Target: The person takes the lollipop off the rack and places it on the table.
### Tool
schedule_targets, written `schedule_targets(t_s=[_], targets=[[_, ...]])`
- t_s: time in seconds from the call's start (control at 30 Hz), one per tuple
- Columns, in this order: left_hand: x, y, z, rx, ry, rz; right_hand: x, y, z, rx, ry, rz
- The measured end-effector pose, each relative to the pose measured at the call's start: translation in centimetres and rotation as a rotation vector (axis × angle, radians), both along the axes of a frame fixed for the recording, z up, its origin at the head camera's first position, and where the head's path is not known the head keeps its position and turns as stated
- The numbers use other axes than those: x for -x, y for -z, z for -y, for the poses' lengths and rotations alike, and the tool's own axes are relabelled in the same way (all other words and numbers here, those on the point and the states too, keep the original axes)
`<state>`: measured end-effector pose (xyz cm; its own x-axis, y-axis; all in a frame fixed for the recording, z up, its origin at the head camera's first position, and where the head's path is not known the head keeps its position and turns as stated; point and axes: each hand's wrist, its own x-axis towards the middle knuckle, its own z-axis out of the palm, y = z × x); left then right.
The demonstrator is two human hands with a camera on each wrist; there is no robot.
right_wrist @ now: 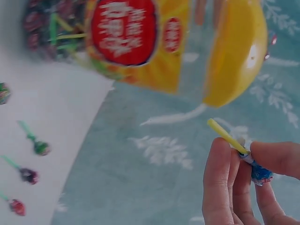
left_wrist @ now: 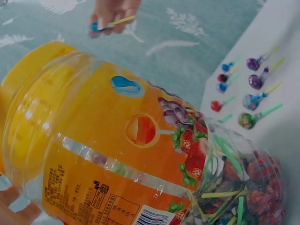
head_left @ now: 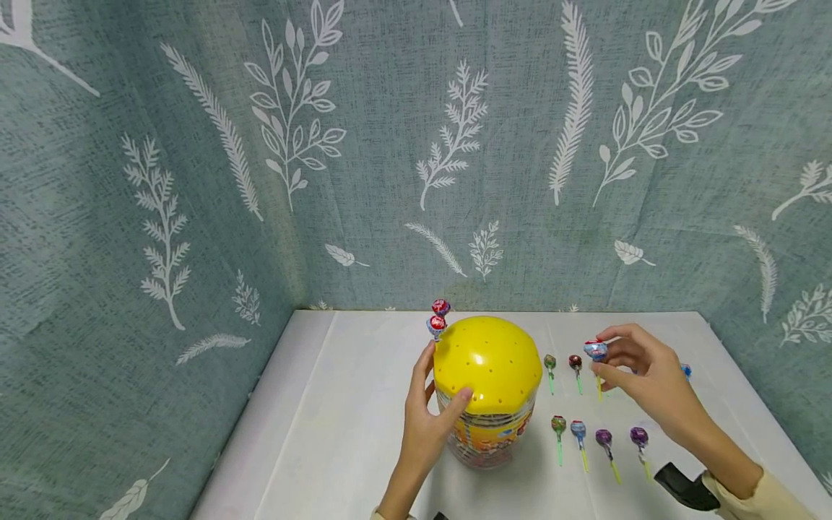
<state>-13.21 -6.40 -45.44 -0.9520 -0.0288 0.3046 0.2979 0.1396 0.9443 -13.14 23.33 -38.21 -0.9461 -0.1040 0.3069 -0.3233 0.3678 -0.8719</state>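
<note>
A clear plastic jar (head_left: 487, 440) with a yellow domed lid (head_left: 486, 361) stands upright on the table; small holes dot the lid. My left hand (head_left: 422, 430) grips the jar near its top, thumb on the lid's front and fingers round its left side. Two red-topped lollipops (head_left: 436, 325) stick up at the lid's far left edge. To the right of the jar, my right hand (head_left: 656, 383) pinches a blue lollipop (right_wrist: 261, 173) by its wrapped neck, above the table. Its yellow stick (right_wrist: 226, 136) points toward the jar in the right wrist view. Wrapped lollipops show through the jar's lower wall.
Two rows of lollipops lie on the white table (head_left: 338, 404) right of the jar. A green one (head_left: 558, 425) and a purple one (head_left: 639, 437) are in the near row; a dark red one (head_left: 575, 363) is in the far row, partly hidden by my right hand. Leaf-patterned cloth (head_left: 390, 144) surrounds the table.
</note>
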Motion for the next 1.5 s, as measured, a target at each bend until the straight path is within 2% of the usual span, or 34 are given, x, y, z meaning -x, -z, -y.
schedule_targets(t_s=[0.23,0.43,0.77,1.03,1.17,1.33,1.5], targets=[[-0.1,0.0,0.1,-0.001,-0.007,-0.005,-0.8,1.9,-2.2,-0.023,0.033,0.074],[-0.1,0.1,0.1,0.0,-0.007,-0.009,-1.3,3.6,-3.7,-0.032,0.095,0.192],[-0.1,0.1,0.1,-0.008,0.0,-0.006,-1.5,6.8,-5.8,-0.057,0.178,0.313],[0.0,0.2,0.1,-0.001,0.004,-0.021,-1.6,9.5,-7.4,-0.144,0.218,0.408],[0.0,0.3,0.1,0.004,0.006,-0.03,-1.5,11.2,-8.6,-0.183,0.253,0.483],[0.0,0.3,0.1,0.003,0.011,-0.034,-1.1,14.0,-10.2,-0.199,0.302,0.585],[0.0,0.3,0.1,-0.003,0.012,-0.032,-0.8,16.3,-10.9,-0.271,0.325,0.627]])
